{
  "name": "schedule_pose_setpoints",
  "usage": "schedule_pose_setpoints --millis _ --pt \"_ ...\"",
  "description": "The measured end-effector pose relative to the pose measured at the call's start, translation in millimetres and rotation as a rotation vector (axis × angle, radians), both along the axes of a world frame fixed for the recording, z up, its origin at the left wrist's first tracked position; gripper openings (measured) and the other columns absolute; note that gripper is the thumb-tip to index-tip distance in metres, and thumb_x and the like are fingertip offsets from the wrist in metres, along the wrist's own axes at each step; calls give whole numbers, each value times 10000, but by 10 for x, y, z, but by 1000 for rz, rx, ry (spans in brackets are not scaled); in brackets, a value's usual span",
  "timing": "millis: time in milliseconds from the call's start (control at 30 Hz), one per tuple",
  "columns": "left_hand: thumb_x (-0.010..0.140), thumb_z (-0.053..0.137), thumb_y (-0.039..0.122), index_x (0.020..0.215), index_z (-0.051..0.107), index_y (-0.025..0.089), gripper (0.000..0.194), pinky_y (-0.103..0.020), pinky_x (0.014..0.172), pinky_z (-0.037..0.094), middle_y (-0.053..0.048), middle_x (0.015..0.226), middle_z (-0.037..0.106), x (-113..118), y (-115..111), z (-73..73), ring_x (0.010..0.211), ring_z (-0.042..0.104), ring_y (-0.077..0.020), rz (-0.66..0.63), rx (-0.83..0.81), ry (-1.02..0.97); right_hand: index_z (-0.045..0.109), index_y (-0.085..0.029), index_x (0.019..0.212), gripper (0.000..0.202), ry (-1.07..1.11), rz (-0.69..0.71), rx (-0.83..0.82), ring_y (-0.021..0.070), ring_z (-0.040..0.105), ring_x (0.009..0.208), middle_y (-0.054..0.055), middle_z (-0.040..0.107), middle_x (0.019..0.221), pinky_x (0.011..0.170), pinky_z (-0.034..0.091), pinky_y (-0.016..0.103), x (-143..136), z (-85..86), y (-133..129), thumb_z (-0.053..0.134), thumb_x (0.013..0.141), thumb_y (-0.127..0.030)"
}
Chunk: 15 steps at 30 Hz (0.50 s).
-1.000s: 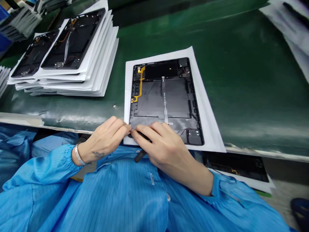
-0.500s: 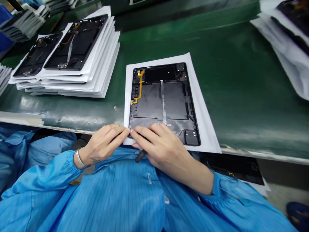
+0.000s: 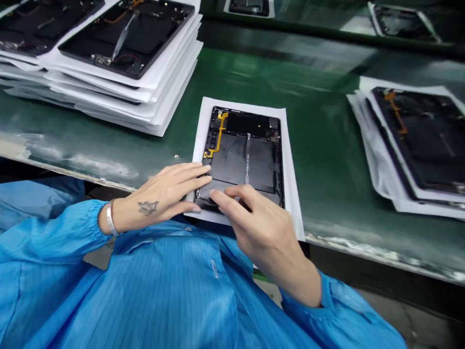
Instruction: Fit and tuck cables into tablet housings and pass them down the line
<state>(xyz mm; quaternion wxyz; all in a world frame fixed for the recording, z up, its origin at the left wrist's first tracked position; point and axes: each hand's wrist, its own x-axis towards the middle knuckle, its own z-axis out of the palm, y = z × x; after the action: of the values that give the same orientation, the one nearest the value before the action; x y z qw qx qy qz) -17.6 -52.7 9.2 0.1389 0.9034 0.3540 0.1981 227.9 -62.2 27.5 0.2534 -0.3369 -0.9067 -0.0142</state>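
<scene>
Your blue smock (image 3: 174, 286) comes up close to the near edge of the green table (image 3: 323, 160). At that edge your left hand (image 3: 169, 191) lies with its grip released: the fingers are spread over the left rim of an open tablet housing (image 3: 238, 162), the thumb by its near-left corner. Your right hand (image 3: 263, 225) is curled over the near end of the housing, fingertips towards the same corner; I cannot tell whether its grip is clenched on something, as the fingers hide the spot.

The housing lies flat on a white sheet (image 3: 292, 203) whose near side reaches the table's near edge, perhaps past it. If your wrist or sleeve drags the sheet, the housing could slide towards you and tip. Pressing hard with the right fingertips could mark whatever lies beneath them. Farther up the housing, a grey ribbon cable (image 3: 247, 157) and a yellow flex cable (image 3: 220, 138) lie exposed, so a snagging finger could crease or pull them.

Beyond, a tall paper-interleaved stack (image 3: 178, 92) stands towards the table's left end; its uneven sheets could slip if knocked. A lower stack (image 3: 378, 165) sits to the right. Past a dark bar (image 3: 308, 36), two more housings (image 3: 403, 26) lie farthest away.
</scene>
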Motion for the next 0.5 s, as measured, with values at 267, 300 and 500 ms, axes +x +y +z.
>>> schedule_pose_setpoints --millis 267,300,500 --pt "1056 456 412 1448 468 114 493 -428 1220 372 -111 1543 483 59 -28 -104 1460 425 -243 20 71 -64 623 -137 1250 375 61 77 23 138 605 753 89 742 1017 671 501 266 -41 -175 -11 490 935 17" --pt "1057 453 410 1442 478 112 487 -429 1223 368 -106 1545 481 62 -30 -109 1457 428 -246 23 76 -62 629 -140 1236 367 57 72 28 139 609 758 90 745 1014 665 500 265 -46 -183 -12 496 932 16" --pt "1065 437 375 1429 510 110 457 -416 1228 358 -98 1539 490 61 -50 -89 1442 451 -243 33 77 -60 634 -133 1197 327 9 76 10 145 613 775 95 748 1022 667 497 265 -76 -156 -29 501 938 16"
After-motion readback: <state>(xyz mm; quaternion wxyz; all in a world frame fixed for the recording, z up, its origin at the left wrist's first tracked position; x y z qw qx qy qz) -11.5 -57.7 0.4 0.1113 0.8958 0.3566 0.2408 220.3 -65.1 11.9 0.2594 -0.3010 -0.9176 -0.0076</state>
